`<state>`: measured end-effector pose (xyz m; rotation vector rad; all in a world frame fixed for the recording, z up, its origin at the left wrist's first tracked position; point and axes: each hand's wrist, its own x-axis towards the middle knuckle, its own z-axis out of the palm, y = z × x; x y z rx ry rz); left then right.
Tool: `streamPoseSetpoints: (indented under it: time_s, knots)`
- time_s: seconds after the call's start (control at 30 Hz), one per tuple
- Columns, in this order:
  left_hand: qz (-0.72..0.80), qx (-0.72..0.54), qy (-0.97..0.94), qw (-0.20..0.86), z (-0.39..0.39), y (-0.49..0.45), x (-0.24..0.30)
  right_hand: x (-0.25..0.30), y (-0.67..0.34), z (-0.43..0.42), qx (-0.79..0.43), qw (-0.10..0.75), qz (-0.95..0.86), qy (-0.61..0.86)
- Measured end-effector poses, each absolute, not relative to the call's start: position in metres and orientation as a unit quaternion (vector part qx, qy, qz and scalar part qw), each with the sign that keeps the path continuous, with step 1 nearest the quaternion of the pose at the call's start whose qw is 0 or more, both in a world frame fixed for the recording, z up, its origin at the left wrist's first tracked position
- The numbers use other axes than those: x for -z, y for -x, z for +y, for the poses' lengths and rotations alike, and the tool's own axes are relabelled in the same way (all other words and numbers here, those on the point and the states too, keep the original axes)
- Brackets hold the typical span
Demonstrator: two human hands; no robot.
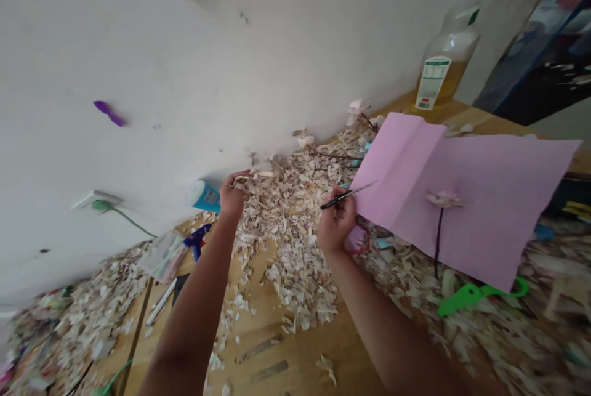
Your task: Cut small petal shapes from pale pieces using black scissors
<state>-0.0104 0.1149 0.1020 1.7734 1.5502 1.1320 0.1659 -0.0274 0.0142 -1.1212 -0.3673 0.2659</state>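
Observation:
My left hand (232,194) reaches into the far edge of a heap of pale, dry shavings (295,230), its index finger stretched out and its thumb apart. A pale strip lies by its fingertips; I see no firm hold on it. A black-handled tool with a thin pointed metal blade (349,194) is gripped in my right hand (338,218), the point aimed right at a sheet of pink paper (406,168). Whether it is scissors or a knife is not clear. Just beside that hand lies a pink thing with a red rim (357,240), partly covered.
A blue tub with a white lid (205,196) and a blue glue gun (197,239) are left of my left hand. A pale flower on a dark stem (438,236) overlaps the pink sheet, near green scissors (480,294). A bottle of amber liquid (441,69) stands by the wall.

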Motion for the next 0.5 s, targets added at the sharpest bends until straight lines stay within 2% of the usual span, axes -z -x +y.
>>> streamPoseSetpoints:
  time_s: [0.17, 0.27, 0.4, 0.5]
  knots:
    - [0.6, -0.47, -0.574, 0.299, 0.082, 0.031, -0.092, -0.014, -0.166, -0.025, -0.128, 0.835, -0.165, 0.509]
    - [0.628, -0.438, -0.577, 0.283, 0.056, 0.031, -0.088, -0.012, -0.164, -0.026, -0.137, 0.828, -0.171, 0.515]
    - [0.568, -0.273, -0.74, 0.235, -0.01, 0.038, -0.077, -0.013, -0.163, -0.027, -0.144, 0.819, -0.175, 0.526]
    - [0.536, -0.088, -0.829, 0.132, -0.075, 0.06, -0.062, -0.012, -0.165, -0.028, -0.142, 0.822, -0.184, 0.519]
